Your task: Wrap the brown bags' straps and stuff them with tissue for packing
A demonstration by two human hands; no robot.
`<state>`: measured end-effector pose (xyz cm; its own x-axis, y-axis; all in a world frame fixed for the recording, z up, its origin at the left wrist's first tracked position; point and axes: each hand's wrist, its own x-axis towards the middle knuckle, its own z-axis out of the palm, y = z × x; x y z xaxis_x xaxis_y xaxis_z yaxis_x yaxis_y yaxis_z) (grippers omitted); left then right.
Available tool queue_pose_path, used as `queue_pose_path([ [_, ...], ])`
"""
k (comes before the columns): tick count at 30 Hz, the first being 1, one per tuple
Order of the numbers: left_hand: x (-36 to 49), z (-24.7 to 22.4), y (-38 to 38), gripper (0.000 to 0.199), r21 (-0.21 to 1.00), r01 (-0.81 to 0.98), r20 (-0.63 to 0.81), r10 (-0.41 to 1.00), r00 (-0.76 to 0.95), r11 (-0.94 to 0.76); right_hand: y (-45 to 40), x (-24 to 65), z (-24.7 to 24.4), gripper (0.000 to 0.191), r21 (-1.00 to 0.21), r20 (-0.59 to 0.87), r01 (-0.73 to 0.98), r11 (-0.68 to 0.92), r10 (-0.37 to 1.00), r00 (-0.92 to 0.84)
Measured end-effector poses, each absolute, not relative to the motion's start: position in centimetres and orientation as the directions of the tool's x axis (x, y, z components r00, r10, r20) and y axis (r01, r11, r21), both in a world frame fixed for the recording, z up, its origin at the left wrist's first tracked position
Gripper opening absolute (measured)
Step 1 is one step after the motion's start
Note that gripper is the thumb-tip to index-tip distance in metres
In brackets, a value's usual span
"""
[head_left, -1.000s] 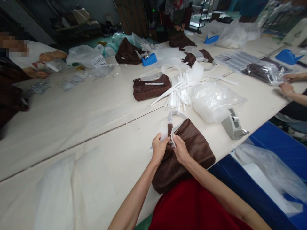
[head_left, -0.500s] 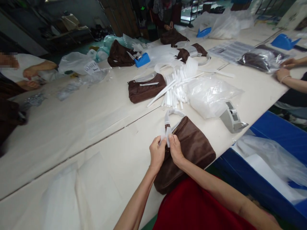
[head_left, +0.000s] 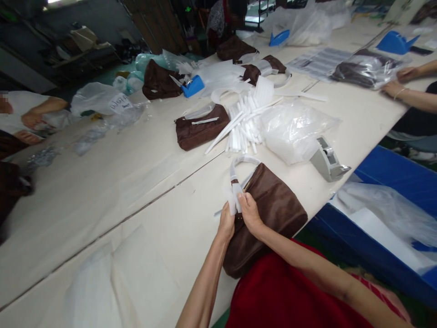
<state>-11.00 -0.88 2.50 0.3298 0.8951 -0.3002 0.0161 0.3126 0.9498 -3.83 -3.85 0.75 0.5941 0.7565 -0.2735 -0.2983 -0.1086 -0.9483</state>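
At the far left, a co-worker in a white shirt sits at the edge of the view, hands beside a clear plastic bag with a white paper label. A blurred dark brown bag lies at the frame's edge. The long cream work table runs across the view, with pale translucent sheets lying flat near the person's left arm.

Farther along stand a brown handbag and a blue tape dispenser, and a second brown handbag lies flat beside a heap of white foam tubes.

In front of the person, a third brown handbag lies on the table, its body against the red top. Its strap loops up, partly sheathed in a white wrap. The left hand sits behind that wrap, its fingers mostly hidden, so the grip cannot be told. The right hand has its fingers together, pinching the wrap against the strap.

To the right lie a bulging clear bag of white material and a grey tape dispenser. Beyond them, another co-worker's hands rest near a bagged brown handbag, and a blue bin stands below the table edge.
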Motion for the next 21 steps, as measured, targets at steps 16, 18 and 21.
queue_pose_path([
  [16, -9.4, 3.8, -1.7, 0.052, 0.937, -0.102, -0.301, 0.919, 0.253, 0.335, -4.3, -3.0, 1.9, 0.027, -0.939, -0.175, 0.144, -0.313, 0.795, 0.581],
  [18, -9.2, 4.0, -1.5, 0.048, 0.915, -0.141, -0.328, 0.902, 0.282, 0.377, -4.4, -2.8, 1.8, 0.026, -0.930, -0.175, 0.178, -0.322, 0.812, 0.557],
  [21, -9.0, 4.2, -1.2, 0.042, 0.871, -0.188, -0.393, 0.873, 0.288, 0.454, -4.7, -2.5, 1.5, 0.025, -0.922, -0.176, 0.208, -0.326, 0.834, 0.523],
])
